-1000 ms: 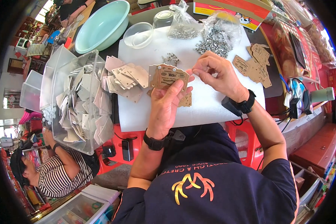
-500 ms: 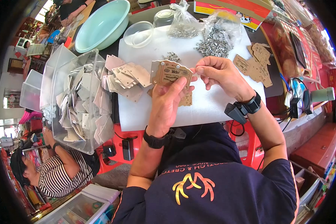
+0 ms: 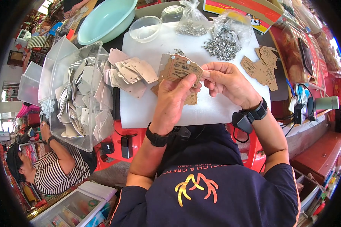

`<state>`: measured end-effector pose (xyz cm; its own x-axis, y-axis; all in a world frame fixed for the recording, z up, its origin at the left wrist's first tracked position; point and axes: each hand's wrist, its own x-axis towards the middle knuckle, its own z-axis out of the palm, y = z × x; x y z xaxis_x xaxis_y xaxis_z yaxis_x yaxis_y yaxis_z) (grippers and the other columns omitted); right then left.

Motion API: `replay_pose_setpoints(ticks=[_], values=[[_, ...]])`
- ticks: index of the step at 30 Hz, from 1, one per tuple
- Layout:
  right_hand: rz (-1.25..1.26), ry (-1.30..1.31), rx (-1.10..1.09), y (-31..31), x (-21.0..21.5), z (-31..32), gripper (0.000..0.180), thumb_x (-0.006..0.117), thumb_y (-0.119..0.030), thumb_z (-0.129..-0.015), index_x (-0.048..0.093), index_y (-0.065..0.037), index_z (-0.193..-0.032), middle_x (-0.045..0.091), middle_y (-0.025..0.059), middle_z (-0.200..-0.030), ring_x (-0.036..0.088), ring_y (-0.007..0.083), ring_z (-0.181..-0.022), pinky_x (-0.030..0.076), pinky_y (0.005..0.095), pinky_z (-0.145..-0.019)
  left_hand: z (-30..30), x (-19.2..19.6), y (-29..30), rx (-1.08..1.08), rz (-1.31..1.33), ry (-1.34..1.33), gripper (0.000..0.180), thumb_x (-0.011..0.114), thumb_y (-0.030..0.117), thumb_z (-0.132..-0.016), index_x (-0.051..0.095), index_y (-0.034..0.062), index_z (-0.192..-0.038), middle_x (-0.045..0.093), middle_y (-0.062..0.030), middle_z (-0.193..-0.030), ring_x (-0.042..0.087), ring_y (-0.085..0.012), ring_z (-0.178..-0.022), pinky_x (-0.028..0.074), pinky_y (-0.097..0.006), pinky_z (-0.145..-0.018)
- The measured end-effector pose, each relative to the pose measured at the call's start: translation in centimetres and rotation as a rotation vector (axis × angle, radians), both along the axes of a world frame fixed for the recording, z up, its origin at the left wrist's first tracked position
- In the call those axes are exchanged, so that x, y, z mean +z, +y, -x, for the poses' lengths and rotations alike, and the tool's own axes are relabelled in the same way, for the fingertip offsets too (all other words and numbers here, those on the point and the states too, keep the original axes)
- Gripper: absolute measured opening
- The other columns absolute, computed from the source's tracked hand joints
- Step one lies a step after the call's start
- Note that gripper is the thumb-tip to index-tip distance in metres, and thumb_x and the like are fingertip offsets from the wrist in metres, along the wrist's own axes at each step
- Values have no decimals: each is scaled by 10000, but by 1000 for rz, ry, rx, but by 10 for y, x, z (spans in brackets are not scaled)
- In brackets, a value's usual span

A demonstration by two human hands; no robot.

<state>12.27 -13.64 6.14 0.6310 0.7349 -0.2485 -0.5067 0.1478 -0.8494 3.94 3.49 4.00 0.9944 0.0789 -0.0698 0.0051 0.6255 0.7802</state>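
My left hand (image 3: 176, 96) grips a brown printed cardboard card (image 3: 180, 68) with a wavy edge, its thumb across the front. A grey-white piece shows behind the card's left side, and two small round pale studs sit near its top corners. At the card's right edge, my right hand (image 3: 231, 83) is closed in a pinch, its thumb and forefinger touching the edge. Whatever lies between those fingertips is hidden. Under my left hand, more brown cards (image 3: 192, 99) lie on the white foam sheet (image 3: 140, 109). A small heap of metal fasteners (image 3: 179, 52) is just beyond the held card.
At left stand a clear bin (image 3: 96, 142) of grey-white cards and a loose pile of them (image 3: 134, 72). Farther back are a pale green basin (image 3: 106, 22), a clear bowl (image 3: 144, 32) and bags of metal fasteners (image 3: 225, 43). Brown cards (image 3: 259, 68) lie right. A co-worker (image 3: 60, 166) sits left.
My right fingers have come against the card's right edge, and the card has tilted clockwise a little. The whole view has shifted slightly.
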Motion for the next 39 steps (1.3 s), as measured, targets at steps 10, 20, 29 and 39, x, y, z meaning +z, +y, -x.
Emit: replay_pose_setpoints(ticks=[10,20,29,39], values=[[-66,216,143,-7,-10,-7,153,644,-167,-939,654,-43,-1027,662,8,-905,564,62,-699,482,226,-562,4,9,0,-13,-187,-58,182,625,152,-951,636,38,-1092,670,-27,-945,614,-97,-813,502,-262,-721],[-100,200,184,-8,-7,-4,160,620,-182,-954,645,-43,-1029,652,4,-904,560,69,-693,482,234,-556,4,12,3,-36,-256,-55,179,633,143,-946,615,39,-1091,667,-22,-954,609,-87,-788,510,-250,-696],[-98,145,102,-4,-5,4,160,593,-191,-971,623,-43,-1025,629,1,-896,540,58,-696,475,226,-569,5,13,3,-6,-298,-58,192,634,145,-946,622,27,-1096,664,-24,-941,613,-85,-794,515,-245,-704],[-212,181,100,0,-7,11,190,535,-220,-1005,597,-42,-1030,617,21,-884,467,41,-633,415,202,-535,6,17,-2,74,-412,-80,242,607,101,-940,563,9,-1159,646,-35,-969,592,-97,-788,488,-253,-709]])
